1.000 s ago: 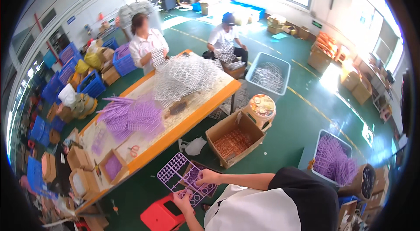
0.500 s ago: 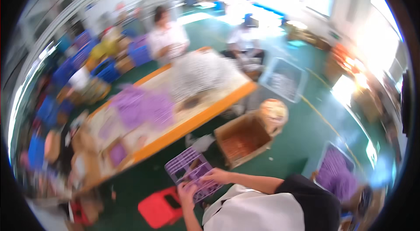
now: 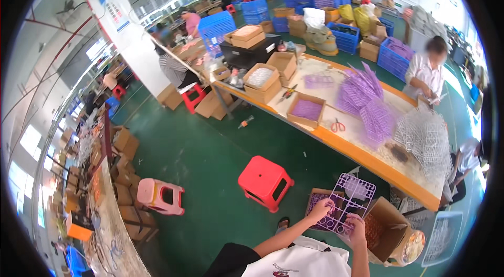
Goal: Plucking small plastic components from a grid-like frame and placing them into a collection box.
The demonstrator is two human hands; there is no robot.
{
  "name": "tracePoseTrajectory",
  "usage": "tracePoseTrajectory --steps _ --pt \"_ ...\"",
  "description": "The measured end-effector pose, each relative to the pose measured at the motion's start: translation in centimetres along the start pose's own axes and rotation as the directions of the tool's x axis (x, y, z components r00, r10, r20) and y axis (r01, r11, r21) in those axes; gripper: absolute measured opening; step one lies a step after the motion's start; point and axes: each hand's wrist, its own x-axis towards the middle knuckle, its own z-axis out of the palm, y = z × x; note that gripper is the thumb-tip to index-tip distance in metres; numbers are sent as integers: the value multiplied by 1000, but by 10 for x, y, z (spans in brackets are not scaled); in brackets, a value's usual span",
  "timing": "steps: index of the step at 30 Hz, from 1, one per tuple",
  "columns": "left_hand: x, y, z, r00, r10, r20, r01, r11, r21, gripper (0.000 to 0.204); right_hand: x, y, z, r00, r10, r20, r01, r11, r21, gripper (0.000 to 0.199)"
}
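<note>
Both hands hold a purple plastic frame [image 3: 349, 203]: left hand [image 3: 321, 210] fingers clamped on its edge, right hand [image 3: 357, 227] apparently likewise, above a cardboard box [image 3: 386, 230].

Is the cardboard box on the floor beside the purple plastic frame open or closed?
Open. The cardboard box has its flaps spread, showing its inside, beside the purple plastic frame held by the left hand and right hand.

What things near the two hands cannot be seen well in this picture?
- Head view: the small parts on the purple plastic frame are too small to tell apart.
- The left hand and right hand cover parts of the frame's near edge.
- The frame hides most of the small box behind it.
- The contents of the open cardboard box are too small to identify.
</note>
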Motion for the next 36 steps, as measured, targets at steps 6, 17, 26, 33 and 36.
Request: tracePoseTrajectory --steps 6,17,26,33,36 --pt "-3 7 -5 968 -26 248 107 941 -320 14 -2 -9 -11 948 36 315 -79 989 126 6" --pt "-9 30 4 992 -5 125 30 980 -196 12 -6 -7 3 988 -154 15 153 952 -264 20" --pt "1 25 8 912 402 83 -405 846 348 22 5 -4 -6 850 -524 -46 405 708 -578 30" --pt "-3 31 10 939 343 2 -310 846 433 24 14 0 -12 836 -524 -162 368 754 -544 35" --pt "3 27 -1 992 92 86 -110 966 234 22 8 -2 0 877 -407 -254 281 865 -416 33"
